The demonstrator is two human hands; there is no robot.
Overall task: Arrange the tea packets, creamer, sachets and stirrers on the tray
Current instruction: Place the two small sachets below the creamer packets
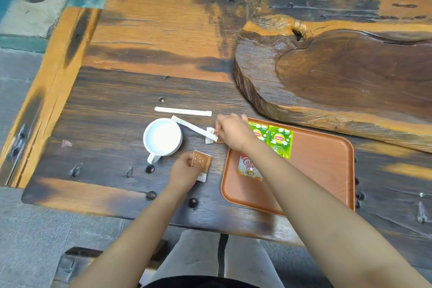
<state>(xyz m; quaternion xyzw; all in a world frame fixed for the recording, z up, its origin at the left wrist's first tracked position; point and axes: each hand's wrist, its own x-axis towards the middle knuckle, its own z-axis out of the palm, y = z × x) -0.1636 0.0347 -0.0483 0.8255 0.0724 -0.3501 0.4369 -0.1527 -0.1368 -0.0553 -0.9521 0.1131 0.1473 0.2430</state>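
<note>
- We see both forearms bare right up to the frame's edge, no sleeves in sight.
- The left hand (187,166) and the right hand (233,133) wear no gloves, rings or watch.
- Below, we spot light grey trousers (198,255) on both legs.
- A dark garment hem (201,284) edges the bottom.

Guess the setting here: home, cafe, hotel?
Probably a tea corner in a guesthouse or cafe; can't be sure. Clues: rustic plank table, carved wooden tea slab, and a serving tray with single-serve tea packets beside a white cup.
</note>
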